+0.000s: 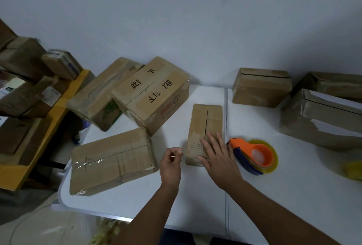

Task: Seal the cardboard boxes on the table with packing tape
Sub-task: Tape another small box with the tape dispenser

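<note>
Head view: the right hand lies flat, fingers straight, on the small brown cardboard box, probably light and stiff. The left hand pinches thin clear tape, sticky and floppy, best held at its end.

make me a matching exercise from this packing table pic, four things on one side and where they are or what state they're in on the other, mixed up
Things
1. tape dispenser
2. narrow box
3. printed box
4. left hand

Places or states
A. pinching a bit of clear tape beside the narrow box
B. lying on the table right of the narrow box, held by nobody
C. under the flat right hand
D. behind the narrow box to the left, dark characters on top

Pairs: 1-B, 2-C, 3-D, 4-A
</note>
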Tool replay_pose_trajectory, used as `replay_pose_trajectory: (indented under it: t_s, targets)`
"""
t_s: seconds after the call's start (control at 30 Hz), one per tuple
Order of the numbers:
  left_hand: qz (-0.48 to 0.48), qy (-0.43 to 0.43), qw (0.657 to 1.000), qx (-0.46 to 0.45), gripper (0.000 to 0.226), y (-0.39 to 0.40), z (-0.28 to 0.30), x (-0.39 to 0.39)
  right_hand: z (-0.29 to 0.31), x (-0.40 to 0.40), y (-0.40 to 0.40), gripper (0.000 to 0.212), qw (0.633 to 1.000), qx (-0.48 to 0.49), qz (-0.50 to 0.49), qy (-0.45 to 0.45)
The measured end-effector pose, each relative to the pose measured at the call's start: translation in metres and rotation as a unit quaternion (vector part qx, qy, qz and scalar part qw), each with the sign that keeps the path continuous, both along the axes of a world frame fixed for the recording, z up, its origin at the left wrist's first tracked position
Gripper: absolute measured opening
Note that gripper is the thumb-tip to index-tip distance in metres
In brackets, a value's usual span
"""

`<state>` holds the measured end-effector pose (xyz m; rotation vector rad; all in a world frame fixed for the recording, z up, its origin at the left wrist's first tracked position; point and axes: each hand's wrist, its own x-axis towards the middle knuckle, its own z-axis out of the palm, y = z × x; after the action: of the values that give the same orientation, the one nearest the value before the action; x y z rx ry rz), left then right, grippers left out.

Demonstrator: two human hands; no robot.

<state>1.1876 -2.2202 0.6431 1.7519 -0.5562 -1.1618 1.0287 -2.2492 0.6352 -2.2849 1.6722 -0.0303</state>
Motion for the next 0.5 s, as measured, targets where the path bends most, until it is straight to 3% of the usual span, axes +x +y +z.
replay_pose_trajectory:
  t_s: [0.2,0.33,0.43,0.5]
  targets:
    - [-0.074,-0.007,0.996,0.057,0.007,-0.011,-0.006,0.001,-0.004,0.000,0.000,0.066,1.000,0.007,0.007,-0.018]
    - [-0.090,-0.007,0.988,0.128,0.027,-0.019,-0.011,0.010,-0.004,0.001,0.000,0.072,1.000,0.005,0.007,-0.020]
    - [-0.047,-0.009,0.994,0.103,0.004,-0.020,-0.006,0.006,-0.003,0.000,-0.001,0.071,1.000,0.005,0.009,-0.024]
    - [-0.048,0.008,0.997,0.065,0.019,-0.012,0.007,0.005,-0.003,0.000,-0.002,0.071,1.000,0.002,0.009,-0.026]
